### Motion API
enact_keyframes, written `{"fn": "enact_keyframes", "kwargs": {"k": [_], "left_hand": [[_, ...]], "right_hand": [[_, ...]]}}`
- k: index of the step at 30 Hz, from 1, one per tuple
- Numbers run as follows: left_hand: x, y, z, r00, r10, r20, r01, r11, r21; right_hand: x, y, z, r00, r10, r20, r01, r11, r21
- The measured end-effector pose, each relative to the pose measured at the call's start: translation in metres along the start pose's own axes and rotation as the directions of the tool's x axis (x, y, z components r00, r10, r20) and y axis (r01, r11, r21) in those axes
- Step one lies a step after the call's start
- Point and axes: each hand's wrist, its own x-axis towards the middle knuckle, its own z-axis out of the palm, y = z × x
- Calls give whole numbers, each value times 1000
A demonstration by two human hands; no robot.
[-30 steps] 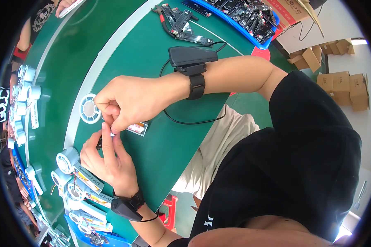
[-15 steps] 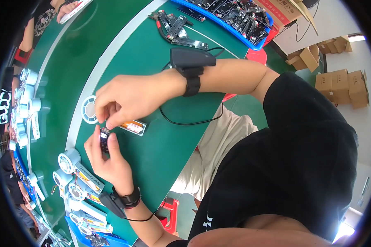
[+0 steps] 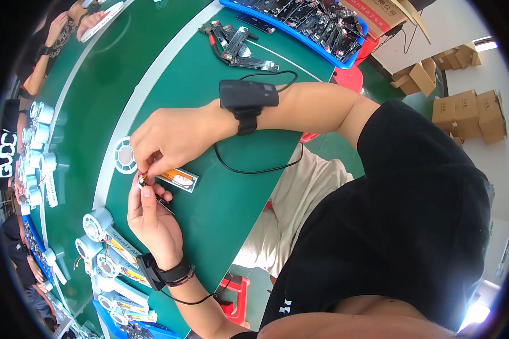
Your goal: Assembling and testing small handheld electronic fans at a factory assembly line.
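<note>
In my left hand (image 3: pixel 157 229) is a small black circuit board (image 3: pixel 165 205), pinched by the thumb and fingers. My right hand (image 3: pixel 178 140) meets it from above, with finger and thumb pinched at the board's upper end. Thin orange wires (image 3: pixel 143 178) show between the fingertips, partly hidden. Under the right hand lies an opened handheld fan, with its round white fan head (image 3: pixel 124 155) to the left. Its handle shell (image 3: pixel 182 179), holding an orange and white part, sticks out to the right. The fan's middle is covered by my right hand.
Several white handheld fans (image 3: pixel 104 243) lie at the lower left beside a blue tray (image 3: pixel 152 327). Red-handled pliers (image 3: pixel 214 46) rest among loose black boards (image 3: pixel 254 63). A blue tray (image 3: pixel 353 59) of boards stands at the far top. A black cable (image 3: pixel 249 169) trails from the right wrist device (image 3: pixel 247 94).
My left hand has turned palm-up and shifted slightly right, tilting the circuit board. The right fingertips have come down onto the board's end, and orange wires now show there.
</note>
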Motion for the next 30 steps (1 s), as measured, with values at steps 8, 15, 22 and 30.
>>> {"fn": "enact_keyframes", "kwargs": {"k": [8, 15, 22, 30], "left_hand": [[-2, 4, 5, 995, -27, -96, 34, 997, 75], [1, 4, 5, 984, -102, -145, 122, 983, 139], [0, 6, 0, 984, -98, -148, 127, 971, 202], [0, 16, -9, 980, -189, -57, 195, 974, 116]], "right_hand": [[-4, -7, 6, 979, -190, -72, 147, 907, -395], [-8, -28, 1, 999, 13, 53, 18, 835, -549], [-5, -44, -1, 968, 206, 143, -79, 792, -606], [-2, -50, -12, 906, 355, 229, -190, 826, -530]]}}
